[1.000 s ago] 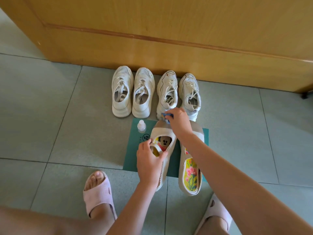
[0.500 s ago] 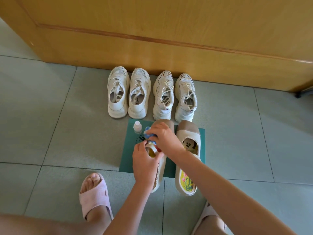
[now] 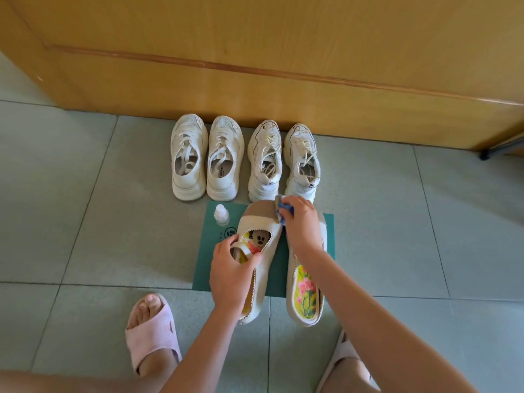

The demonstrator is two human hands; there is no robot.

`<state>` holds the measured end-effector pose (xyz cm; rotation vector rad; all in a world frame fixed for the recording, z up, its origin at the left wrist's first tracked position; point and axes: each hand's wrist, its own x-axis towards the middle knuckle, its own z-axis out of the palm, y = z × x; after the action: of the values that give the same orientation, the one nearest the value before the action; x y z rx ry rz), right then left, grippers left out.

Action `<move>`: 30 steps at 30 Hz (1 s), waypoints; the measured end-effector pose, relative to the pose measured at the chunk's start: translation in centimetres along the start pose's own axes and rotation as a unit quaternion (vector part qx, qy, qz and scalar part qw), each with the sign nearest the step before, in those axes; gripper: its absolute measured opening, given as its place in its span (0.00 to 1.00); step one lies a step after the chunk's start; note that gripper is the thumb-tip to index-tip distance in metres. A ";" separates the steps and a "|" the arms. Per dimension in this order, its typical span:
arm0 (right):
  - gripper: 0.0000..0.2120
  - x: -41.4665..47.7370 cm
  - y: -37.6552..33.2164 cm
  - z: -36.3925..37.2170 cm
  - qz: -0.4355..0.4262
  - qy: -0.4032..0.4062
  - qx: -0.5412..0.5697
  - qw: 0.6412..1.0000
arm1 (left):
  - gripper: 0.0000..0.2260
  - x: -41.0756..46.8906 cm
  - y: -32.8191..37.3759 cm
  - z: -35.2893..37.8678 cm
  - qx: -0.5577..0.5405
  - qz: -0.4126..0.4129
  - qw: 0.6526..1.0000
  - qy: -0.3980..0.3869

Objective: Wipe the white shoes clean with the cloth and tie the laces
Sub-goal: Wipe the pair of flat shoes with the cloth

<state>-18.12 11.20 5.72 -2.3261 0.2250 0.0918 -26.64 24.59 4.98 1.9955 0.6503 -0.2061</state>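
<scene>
Two cream slip-on shoes lie on a green mat (image 3: 304,266). My left hand (image 3: 231,269) grips the strap and side of the left slip-on shoe (image 3: 262,231). My right hand (image 3: 300,222) presses a blue-and-white cloth (image 3: 283,208) against that shoe's tan toe. The right slip-on shoe (image 3: 306,296) rests beside it, its front hidden under my right wrist. Behind the mat stand two pairs of white laced sneakers: the left pair (image 3: 208,157) and the right pair (image 3: 285,161), all with loose laces.
A small white bottle (image 3: 221,214) stands on the mat's far left corner. A wooden door (image 3: 255,52) closes off the back. Grey floor tiles (image 3: 85,208) lie all around. My feet in pink slippers (image 3: 151,333) sit at the near edge.
My right hand has carried the cloth from the shoe's strap forward to its toe. The left hand has kept its hold on the strap.
</scene>
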 end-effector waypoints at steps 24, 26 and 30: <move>0.15 -0.5 -1.3 1.4 0.038 0.023 0.056 0.997 | 0.17 0.8 -1.2 -1.1 -0.065 -0.013 0.998 -0.010; 0.16 -2.2 -1.4 1.7 0.047 0.039 0.058 0.996 | 0.16 0.8 -1.4 -1.0 -0.061 -0.005 0.998 0.000; 0.14 -5.8 -1.8 2.3 0.033 0.027 0.076 0.996 | 0.11 0.9 -1.5 -1.4 -0.077 0.013 0.997 -0.012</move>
<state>-23.42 14.86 6.20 -2.1711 0.3252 0.0439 -26.84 26.71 4.13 1.8504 0.6055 -0.1590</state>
